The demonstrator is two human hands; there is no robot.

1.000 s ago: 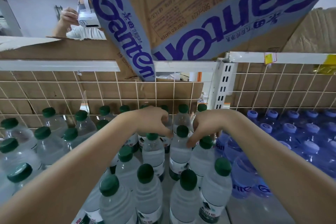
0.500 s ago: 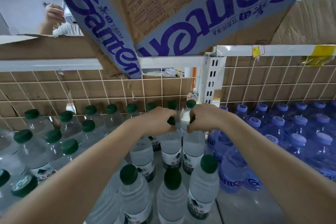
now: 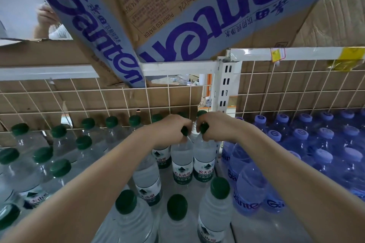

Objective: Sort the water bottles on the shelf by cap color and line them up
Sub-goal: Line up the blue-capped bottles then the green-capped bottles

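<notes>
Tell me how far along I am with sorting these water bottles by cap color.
Mostly sorted: the green-capped bottles stand left of the shelf upright and the purple-capped bottles right of it, with no mixing visible. In hand: your left hand and right hand each grip a green cap, holding two bottles side by side near the back. Left: the front green-capped ones stand loosely and need lining up.

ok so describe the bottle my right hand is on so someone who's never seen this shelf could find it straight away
Find the white slotted upright that splits the shelf's wire-grid back. At its foot, the green-capped bottles meet the blue-capped bottles. Yours is the green-capped bottle nearest the blue ones, in the second row from the back; your right hand grips its cap, while your left hand grips its twin alongside.
</notes>
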